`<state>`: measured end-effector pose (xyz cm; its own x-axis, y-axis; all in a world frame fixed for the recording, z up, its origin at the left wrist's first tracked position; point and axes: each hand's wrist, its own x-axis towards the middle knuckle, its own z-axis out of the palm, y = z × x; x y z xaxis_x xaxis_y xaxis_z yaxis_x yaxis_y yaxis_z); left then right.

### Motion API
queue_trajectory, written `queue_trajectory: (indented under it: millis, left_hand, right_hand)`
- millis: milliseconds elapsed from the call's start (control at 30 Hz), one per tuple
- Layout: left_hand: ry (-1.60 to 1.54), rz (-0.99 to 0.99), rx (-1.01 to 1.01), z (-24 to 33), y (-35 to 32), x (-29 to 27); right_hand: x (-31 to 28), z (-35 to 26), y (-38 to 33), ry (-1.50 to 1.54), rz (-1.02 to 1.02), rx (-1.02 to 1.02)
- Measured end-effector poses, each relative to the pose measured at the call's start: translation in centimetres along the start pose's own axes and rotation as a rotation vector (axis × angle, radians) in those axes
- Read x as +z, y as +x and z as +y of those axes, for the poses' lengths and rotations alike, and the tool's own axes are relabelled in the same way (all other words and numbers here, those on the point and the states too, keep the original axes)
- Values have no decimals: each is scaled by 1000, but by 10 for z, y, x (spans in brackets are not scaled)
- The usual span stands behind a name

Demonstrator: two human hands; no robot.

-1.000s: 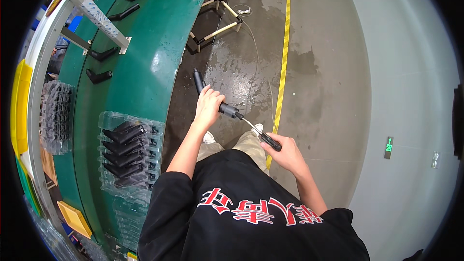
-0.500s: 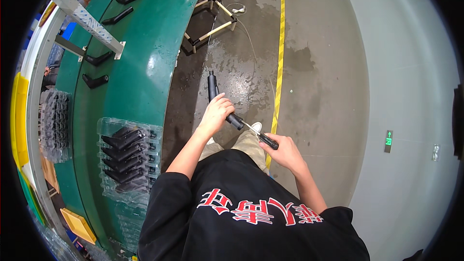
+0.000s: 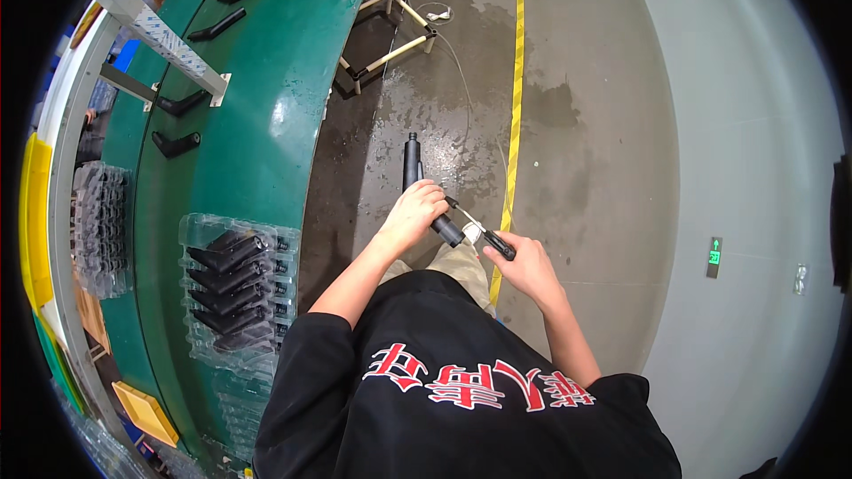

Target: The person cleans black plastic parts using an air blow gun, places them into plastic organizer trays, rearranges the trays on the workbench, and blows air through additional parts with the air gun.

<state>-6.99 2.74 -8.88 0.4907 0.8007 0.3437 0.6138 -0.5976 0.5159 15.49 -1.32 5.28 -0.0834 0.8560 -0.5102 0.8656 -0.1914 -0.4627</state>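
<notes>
My left hand [image 3: 415, 215] is wrapped round the middle of a bent black plastic tube [image 3: 412, 160]. Its narrow collared end points away from me, and its wider end angles down to the right. In my right hand [image 3: 527, 268], closed round the black handle, is a screwdriver-like tool [image 3: 467, 215] with a thin metal shaft. Its dark tip is beside the tube, close to my left fingers; whether it touches the tube I cannot tell. Both things are held in front of my body, above the floor.
Left of me runs a green conveyor belt [image 3: 257, 137] with several similar black tubes along it. Stacked clear trays [image 3: 288, 284] on it hold more of them. A metal post [image 3: 182, 58] rises beside it. A pipe frame [image 3: 390, 55] and cable stand ahead on the wet floor.
The tube has shifted right and turned more upright in my left hand. The tool's tip, at the tube's wider end before, is now beside the tube, further up.
</notes>
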Motion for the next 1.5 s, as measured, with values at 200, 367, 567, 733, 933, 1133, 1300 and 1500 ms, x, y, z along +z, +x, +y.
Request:
queue_trajectory:
  millis: [200,367,567,733,933,1133,1300,1500]
  left_hand:
    - [42,-101,77,7,2,4]
    - [-8,-71,116,9,-7,17]
    - [-75,-38,123,8,-16,20]
    - [-209,28,6,13,-20,13]
    - [-1080,394,-825,9,-19,6]
    - [-1929,819,-850,-43,-23,-12]
    - [-1802,764,-1077,-53,-17,-38]
    - [-1413,630,-1114,-39,-3,-35]
  right_hand:
    - [8,6,9,-12,12,-12]
    - [7,4,14,17,-21,-29]
    - [12,1,21,36,-68,-23]
    - [20,13,21,80,-21,-64]
    - [16,24,-9,149,-16,-98]
    - [14,8,-39,256,-16,-139]
    - [9,-4,-51,289,-32,-216]
    - [15,-8,-47,130,-60,-221]
